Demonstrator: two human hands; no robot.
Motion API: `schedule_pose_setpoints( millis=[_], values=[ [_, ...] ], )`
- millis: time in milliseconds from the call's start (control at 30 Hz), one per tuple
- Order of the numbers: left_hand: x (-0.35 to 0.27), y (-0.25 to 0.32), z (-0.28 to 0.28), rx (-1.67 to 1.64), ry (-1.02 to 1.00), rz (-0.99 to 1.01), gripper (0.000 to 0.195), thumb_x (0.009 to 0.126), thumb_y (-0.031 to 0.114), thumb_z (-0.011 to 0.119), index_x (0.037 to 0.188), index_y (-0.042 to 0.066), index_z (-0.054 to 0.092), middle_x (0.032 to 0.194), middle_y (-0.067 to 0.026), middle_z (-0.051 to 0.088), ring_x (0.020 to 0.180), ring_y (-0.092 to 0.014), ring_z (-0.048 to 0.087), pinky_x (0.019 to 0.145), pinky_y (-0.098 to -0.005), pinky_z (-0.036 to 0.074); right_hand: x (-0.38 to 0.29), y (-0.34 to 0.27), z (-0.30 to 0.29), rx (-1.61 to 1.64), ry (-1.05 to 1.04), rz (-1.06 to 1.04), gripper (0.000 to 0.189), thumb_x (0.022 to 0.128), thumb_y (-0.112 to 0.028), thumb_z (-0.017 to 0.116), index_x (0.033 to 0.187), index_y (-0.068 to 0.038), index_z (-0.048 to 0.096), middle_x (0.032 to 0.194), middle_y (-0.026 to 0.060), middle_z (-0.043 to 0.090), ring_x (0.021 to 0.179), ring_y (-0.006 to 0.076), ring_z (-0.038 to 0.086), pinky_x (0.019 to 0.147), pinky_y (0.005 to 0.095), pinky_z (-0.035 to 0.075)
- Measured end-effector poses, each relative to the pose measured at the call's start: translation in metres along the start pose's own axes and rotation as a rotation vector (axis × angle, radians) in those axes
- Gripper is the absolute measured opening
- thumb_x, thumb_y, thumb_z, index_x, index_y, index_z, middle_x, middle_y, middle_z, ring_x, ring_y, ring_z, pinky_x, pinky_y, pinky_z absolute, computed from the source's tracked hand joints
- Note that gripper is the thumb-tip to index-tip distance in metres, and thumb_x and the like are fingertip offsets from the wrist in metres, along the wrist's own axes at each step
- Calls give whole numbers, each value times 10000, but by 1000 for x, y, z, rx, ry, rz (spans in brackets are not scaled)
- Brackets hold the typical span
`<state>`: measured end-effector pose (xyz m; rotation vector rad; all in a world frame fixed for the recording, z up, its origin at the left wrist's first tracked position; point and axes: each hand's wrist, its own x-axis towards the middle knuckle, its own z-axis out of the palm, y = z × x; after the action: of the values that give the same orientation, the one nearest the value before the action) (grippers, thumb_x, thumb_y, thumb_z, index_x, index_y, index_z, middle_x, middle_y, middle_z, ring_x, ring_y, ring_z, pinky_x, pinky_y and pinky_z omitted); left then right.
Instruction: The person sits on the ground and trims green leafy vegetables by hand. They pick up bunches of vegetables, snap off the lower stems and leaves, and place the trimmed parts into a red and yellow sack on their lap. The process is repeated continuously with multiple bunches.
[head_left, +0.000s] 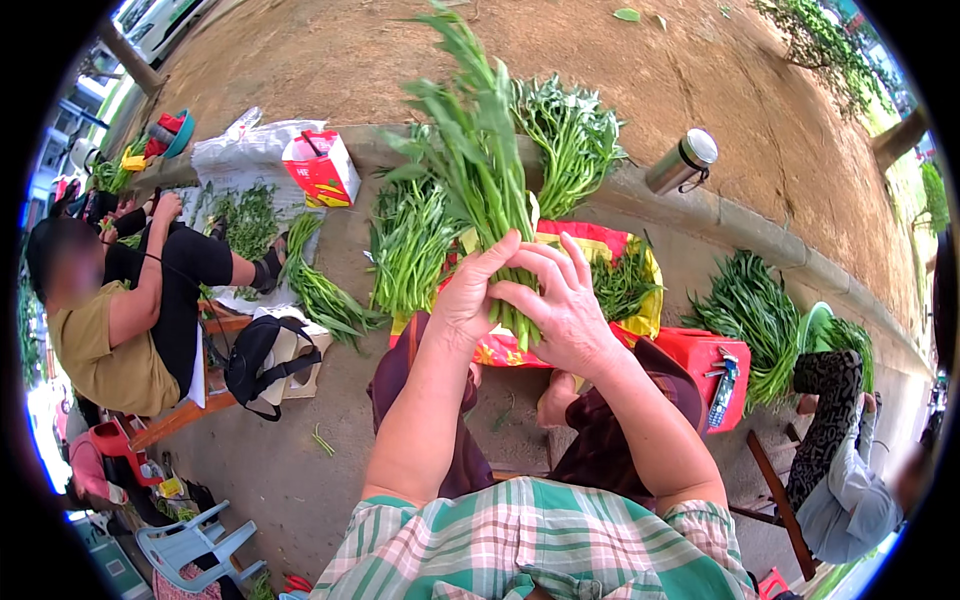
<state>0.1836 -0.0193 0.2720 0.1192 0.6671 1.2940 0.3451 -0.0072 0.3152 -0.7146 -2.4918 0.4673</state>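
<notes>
A bunch of long-stemmed leafy greens (487, 172), much like water spinach, stands upright before my chest. My left hand (471, 289) is wrapped around its lower stems. From the other side, my right hand (559, 304) has its fingers curled over the same stems, whose cut ends poke out below. Beneath the hands lies a red and yellow bag (645, 300) with loose greens (619, 281) on it. More bunched greens (412, 247) rest just left of the bag, and another pile (566, 142) leans on the kerb beyond.
A steel flask (681, 161) stands on the concrete kerb (757, 232). To my right is a red box (705, 375) with a phone (722, 397) and keys on it. People sit at both sides. A black backpack (259, 360) and a red-white paper bag (330, 169) are leftward.
</notes>
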Motion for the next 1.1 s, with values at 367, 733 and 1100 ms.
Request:
schedule_pose_setpoints(
  millis=[367,733,1100],
  values=[
    [16,-1,-22,-66,29,39,171,970,178,639,1077,45,653,983,-67,689,861,-153,680,744,-294,584,1,8,3,97,23,9,648,723,49,603,1345,-124,544,1355,110,530,1317,315,472,1121,475,360],
    [4,-4,4,131,4,131,230,976,134,617,1191,56,595,1120,-129,701,953,-204,691,824,-373,589,3,30,-5,1157,27,1048,586,1000,-549,498,1343,-75,542,1280,86,588,1204,199,559,881,389,509],
    [8,-14,10,322,-19,320,348,941,181,694,1237,33,583,1196,-141,674,1068,-197,645,922,-335,534,-1,31,17,1300,-17,890,530,991,-458,582,1256,1,580,948,10,619,825,57,545,668,230,441]
  ],
)
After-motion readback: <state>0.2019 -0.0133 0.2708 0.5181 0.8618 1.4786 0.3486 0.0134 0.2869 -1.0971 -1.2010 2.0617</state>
